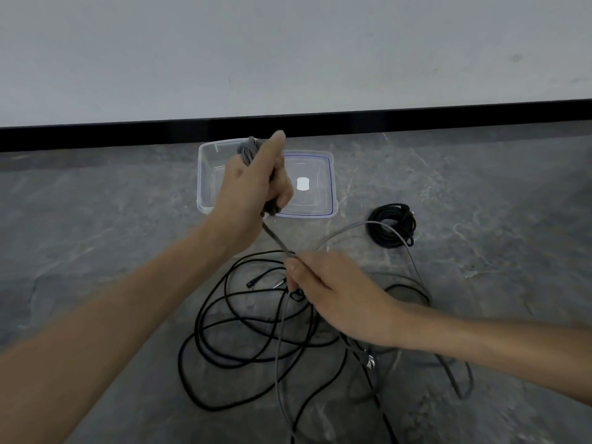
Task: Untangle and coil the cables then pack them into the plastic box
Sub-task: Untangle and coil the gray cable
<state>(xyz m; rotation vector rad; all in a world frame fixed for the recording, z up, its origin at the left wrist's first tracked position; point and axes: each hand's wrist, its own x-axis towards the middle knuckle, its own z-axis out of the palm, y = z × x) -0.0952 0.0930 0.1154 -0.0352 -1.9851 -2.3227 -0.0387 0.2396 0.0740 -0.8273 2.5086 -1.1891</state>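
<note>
Left hand (253, 181), centre frame: curled round coiled part of grey cable (278, 241). Right hand (333, 293), just below: pinching same cable's loose run. Tangled black cable (205, 315), floor (96, 203), lower centre. Coiled black cable (392, 225), right. Plastic box (205, 174) and lid (320, 187), upper centre, behind left hand.

Plastic box (205, 174) left of lid (315, 184); coiled cable (392, 225) right.

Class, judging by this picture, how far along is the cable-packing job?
Done: one black coil lies wound on the floor. In hand: the left hand grips a part-wound grey cable; the right hand pinches its free length. Left: the loose black cable is uncoiled, and the plastic box looks empty.
</note>
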